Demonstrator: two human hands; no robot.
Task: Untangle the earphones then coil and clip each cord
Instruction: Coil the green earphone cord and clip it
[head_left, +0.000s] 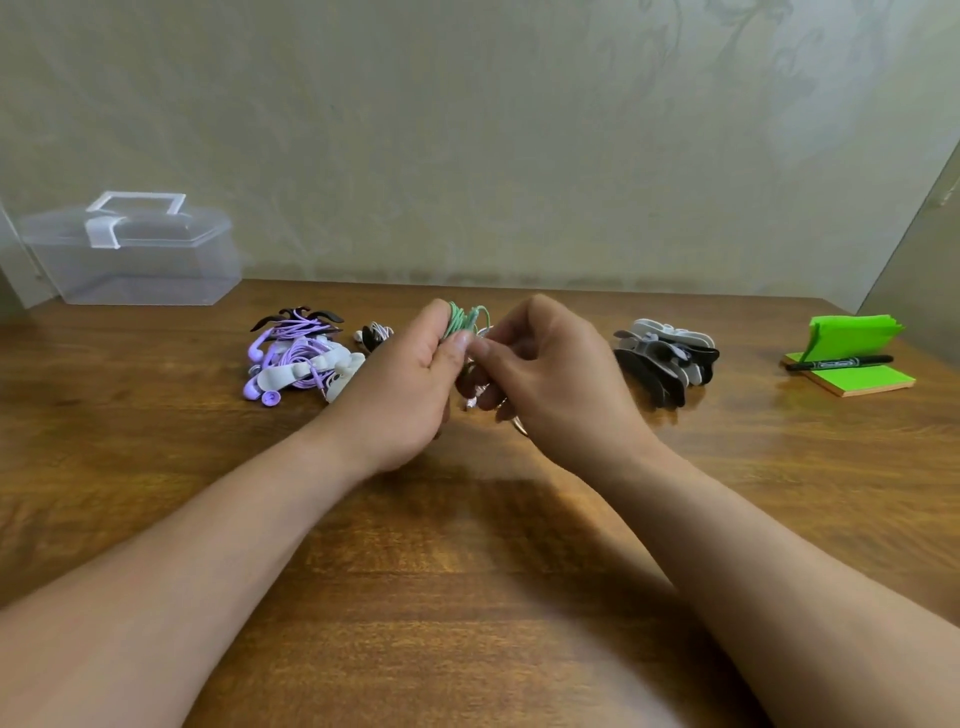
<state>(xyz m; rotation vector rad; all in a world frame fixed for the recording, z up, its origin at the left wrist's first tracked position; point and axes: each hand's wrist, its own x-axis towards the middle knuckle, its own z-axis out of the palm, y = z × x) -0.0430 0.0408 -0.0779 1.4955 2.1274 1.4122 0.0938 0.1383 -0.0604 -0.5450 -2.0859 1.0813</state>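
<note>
A green earphone cord (464, 318) is being held up bunched in loops, gripped in the left hand (410, 374) and pinched by the right hand (550, 364); purple earphones (293, 345), bundled in black and pale grey clips (283, 378), are lying heaped to its left; spare clips (665, 358), black and grey, are lying piled to its right.
</note>
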